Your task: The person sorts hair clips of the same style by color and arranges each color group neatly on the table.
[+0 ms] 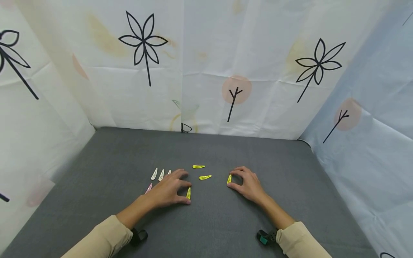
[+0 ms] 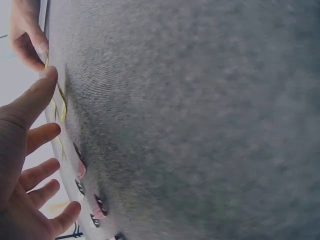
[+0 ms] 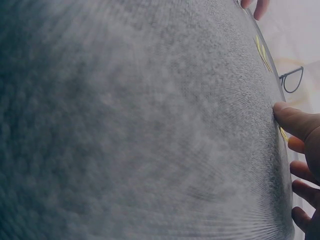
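My left hand (image 1: 169, 190) is spread low over the table, thumb and forefinger either side of a yellow snap hair clip (image 1: 188, 193). The left wrist view shows those fingers apart, with that clip (image 2: 63, 107) just beyond them. Farther right, my right hand (image 1: 246, 184) pinches another yellow hair clip (image 1: 229, 179) end to end between thumb and forefinger. In the right wrist view the thumb partly hides this clip (image 3: 283, 134). Two more yellow clips, an upper one (image 1: 198, 166) and a lower one (image 1: 205, 177), lie between the hands.
White hair clips (image 1: 154, 174) stand in a row left of the left hand, one partly covered by it. A pink clip (image 1: 148, 188) shows beside the left wrist. The grey cloth table (image 1: 206, 229) meets patterned white curtains (image 1: 206, 64) at its back and sides.
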{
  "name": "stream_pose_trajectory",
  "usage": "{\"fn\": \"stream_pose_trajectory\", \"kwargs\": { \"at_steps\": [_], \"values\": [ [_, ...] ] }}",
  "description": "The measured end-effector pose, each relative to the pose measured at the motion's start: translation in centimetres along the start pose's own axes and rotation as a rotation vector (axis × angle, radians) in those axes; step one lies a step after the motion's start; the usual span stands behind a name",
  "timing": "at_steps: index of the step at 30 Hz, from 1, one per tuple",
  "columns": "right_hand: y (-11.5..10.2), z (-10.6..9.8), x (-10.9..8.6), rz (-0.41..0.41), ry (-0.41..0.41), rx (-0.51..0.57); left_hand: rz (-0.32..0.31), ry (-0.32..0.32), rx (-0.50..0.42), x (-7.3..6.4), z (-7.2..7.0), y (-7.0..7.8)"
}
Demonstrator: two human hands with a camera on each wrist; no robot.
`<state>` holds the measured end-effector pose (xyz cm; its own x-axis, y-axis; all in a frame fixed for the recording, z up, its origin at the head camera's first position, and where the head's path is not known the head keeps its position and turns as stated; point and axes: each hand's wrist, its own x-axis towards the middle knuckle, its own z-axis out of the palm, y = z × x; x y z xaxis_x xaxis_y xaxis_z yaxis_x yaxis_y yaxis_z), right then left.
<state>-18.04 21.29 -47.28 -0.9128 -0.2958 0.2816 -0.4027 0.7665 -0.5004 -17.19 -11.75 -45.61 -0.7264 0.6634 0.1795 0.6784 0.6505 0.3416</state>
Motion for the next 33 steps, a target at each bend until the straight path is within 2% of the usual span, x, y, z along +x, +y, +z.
{"fn": "stream_pose_trajectory", "kwargs": {
  "at_steps": [6,12,17,23,33],
  "values": [
    [0.0,-0.1,0.0,0.005,-0.010,0.001,-0.039,0.004,-0.011,1.3,-0.4,0.4],
    [0.0,-0.1,0.0,-0.011,-0.004,0.006,-0.048,0.004,0.031,3.2,0.3,0.8],
    [-0.1,-0.1,0.0,-0.013,-0.003,-0.004,-0.054,-0.045,0.038,4.3,0.7,1.4],
    [0.0,0.0,-0.1,-0.007,-0.017,-0.002,-0.070,-0.066,0.073,4.8,1.1,1.8],
    [0.1,-0.1,-0.1,-0.009,-0.009,-0.007,-0.088,-0.073,0.057,5.0,1.3,2.3]
  ]
}}
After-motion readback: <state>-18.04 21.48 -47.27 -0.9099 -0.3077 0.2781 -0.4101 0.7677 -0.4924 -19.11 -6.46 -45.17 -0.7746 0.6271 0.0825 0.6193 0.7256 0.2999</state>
